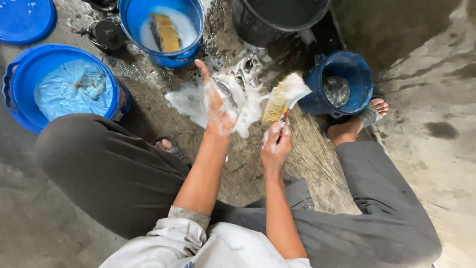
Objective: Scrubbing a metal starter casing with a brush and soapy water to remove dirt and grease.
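**Soapy scrub over a wet wooden plank**

You crouched low, knees wide in dark trousers, over a rough, grainy wooden plank [307,164] that lay on the wet concrete floor [431,89].

Your left hand [218,106] was coated in white foam, its grip wrapped around a small clear glass-like piece [229,93] that was rounded and slick with lather; the index finger stuck straight up, off the piece. Just what the piece was, the suds hid.

Your right hand [275,149] was clenched on the thin red-marked handle of a scrubbing brush [283,98]. Its pale yellow bristles were stiff and straight, capped with a thick lump of foam, and the brush head stood just beside the soapy piece, close but apart from it.

A puddle of soap foam [191,101] spread on the plank beneath your left hand.

Around you stood round plastic vessels. A blue bucket [163,30] ahead held sudsy water and a ribbed yellow-brown brush block [166,32]. A wide blue tub [29,84] to your left held a crumpled, pale blue plastic bag [69,92]. A smaller dark blue pail [347,82] to your right held something clear and shiny. A black bucket [272,20] stood behind it. Your right foot [354,124] rested in a sandal by the pail.
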